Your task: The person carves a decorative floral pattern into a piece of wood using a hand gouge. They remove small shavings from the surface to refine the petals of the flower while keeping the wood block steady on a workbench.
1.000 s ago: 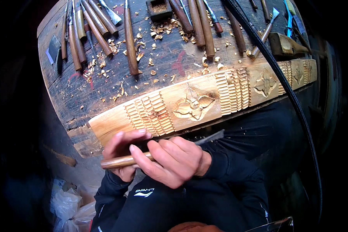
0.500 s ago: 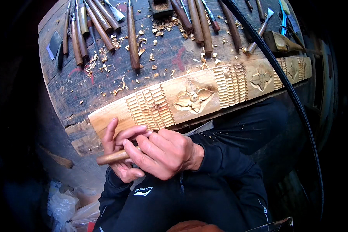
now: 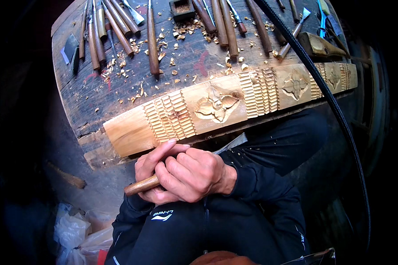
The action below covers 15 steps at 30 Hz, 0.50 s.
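Observation:
My right hand (image 3: pixel 194 173) is closed round a chisel with a brown wooden handle (image 3: pixel 141 185). The handle's butt end sticks out to the left, and a flat grey blade (image 3: pixel 233 143) shows beyond my knuckles on the right. My left hand (image 3: pixel 151 167) has its fingers curled against my right hand, with the handle lying across it; its grip is partly hidden. Both hands are just below a long carved wooden board (image 3: pixel 130 132), apart from its carved face. Flower reliefs and bands of stepped notches run along the board.
The board lies along the near edge of a worn dark workbench (image 3: pixel 82 106). Several wooden-handled chisels (image 3: pixel 152 48) are spread at the back among wood shavings (image 3: pixel 185 31). A wooden mallet (image 3: pixel 320 46) lies at right. A black cable (image 3: pixel 329 95) crosses in front. Plastic bags (image 3: pixel 77 234) sit lower left.
My left fingers, spread before, have curled in against my right hand. Both hands and the chisel have shifted slightly right, and more of the board's left end shows.

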Each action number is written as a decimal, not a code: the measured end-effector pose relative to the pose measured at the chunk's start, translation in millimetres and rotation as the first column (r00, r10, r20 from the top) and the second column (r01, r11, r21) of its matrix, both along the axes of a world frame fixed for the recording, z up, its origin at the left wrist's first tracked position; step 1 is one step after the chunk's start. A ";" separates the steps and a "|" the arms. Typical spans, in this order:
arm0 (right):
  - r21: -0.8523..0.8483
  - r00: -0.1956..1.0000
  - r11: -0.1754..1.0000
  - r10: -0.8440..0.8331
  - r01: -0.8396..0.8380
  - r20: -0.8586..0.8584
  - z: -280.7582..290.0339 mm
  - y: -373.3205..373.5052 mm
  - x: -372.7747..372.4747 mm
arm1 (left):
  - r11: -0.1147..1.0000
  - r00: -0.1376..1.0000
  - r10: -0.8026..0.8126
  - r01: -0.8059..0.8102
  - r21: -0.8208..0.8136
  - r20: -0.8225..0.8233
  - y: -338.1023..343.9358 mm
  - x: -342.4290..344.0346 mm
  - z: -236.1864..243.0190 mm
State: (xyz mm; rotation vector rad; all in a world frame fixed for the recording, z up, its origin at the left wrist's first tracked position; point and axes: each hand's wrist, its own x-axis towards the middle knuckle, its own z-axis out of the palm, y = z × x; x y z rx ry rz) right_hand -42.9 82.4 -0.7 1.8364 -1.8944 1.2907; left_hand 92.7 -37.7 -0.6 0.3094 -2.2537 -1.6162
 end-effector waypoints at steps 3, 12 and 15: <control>0.003 0.997 0.999 0.052 -0.052 0.053 4.5 5.6 1.1 | 0.984 0.998 -0.058 0.056 -0.168 -0.006 -4.1 1.1 11.9; 0.000 0.996 0.997 0.074 -0.074 0.057 7.9 23.7 11.1 | 0.992 0.993 -0.114 0.112 0.057 0.035 8.5 21.4 12.2; 0.029 0.998 0.998 0.060 -0.060 -0.011 10.4 26.0 12.0 | 0.961 0.994 -0.108 0.099 0.257 0.022 7.2 26.6 14.4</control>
